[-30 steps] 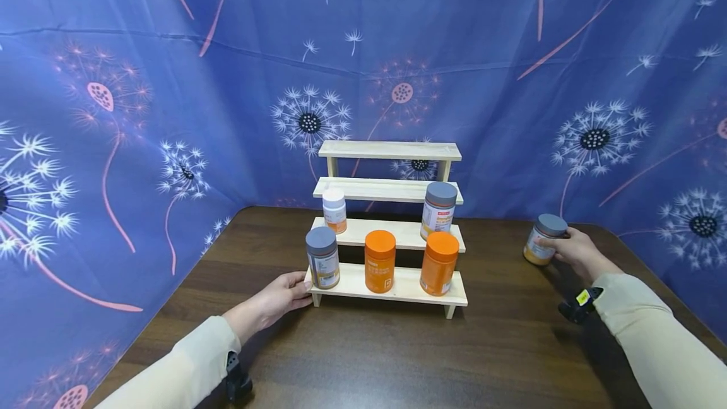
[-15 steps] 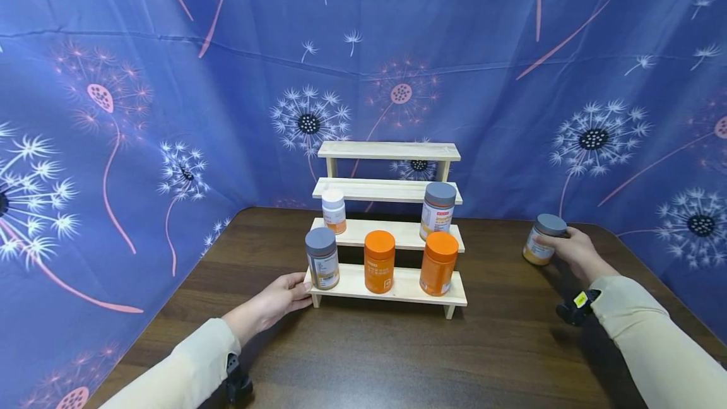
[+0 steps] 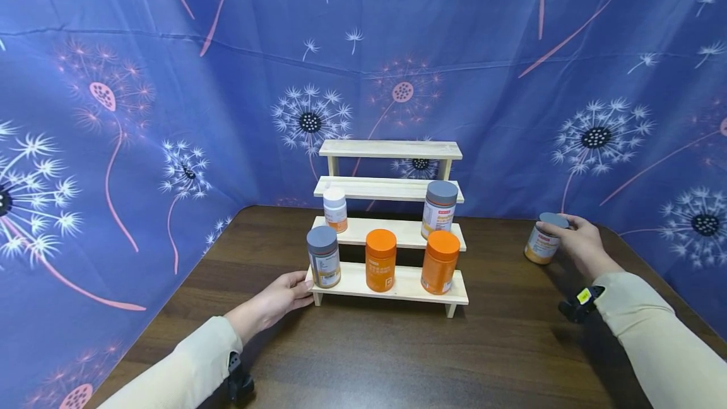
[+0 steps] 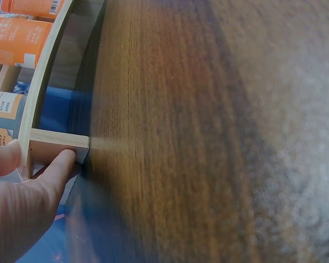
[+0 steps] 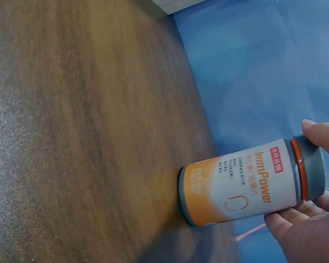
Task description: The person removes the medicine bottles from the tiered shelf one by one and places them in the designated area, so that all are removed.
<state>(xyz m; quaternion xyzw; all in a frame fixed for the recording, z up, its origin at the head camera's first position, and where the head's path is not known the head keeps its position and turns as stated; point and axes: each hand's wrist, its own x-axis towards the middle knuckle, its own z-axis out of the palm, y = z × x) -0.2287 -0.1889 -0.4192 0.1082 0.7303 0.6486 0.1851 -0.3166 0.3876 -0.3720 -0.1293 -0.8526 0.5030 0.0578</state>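
Right hand [image 3: 582,246] now grips the jar [image 5: 236,189] higher, by its lid [image 5: 313,171], baring its label [image 5: 260,178]; left hand [image 3: 277,302] holds the rack's [image 3: 353,278] front-left corner.

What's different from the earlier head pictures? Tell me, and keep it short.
The right hand has shifted its grip up toward the lid of the grey-lidded jar, and the jar has turned so its red-logo label shows. Unchanged: the left hand holds the wooden stand at its lowest step's left end.
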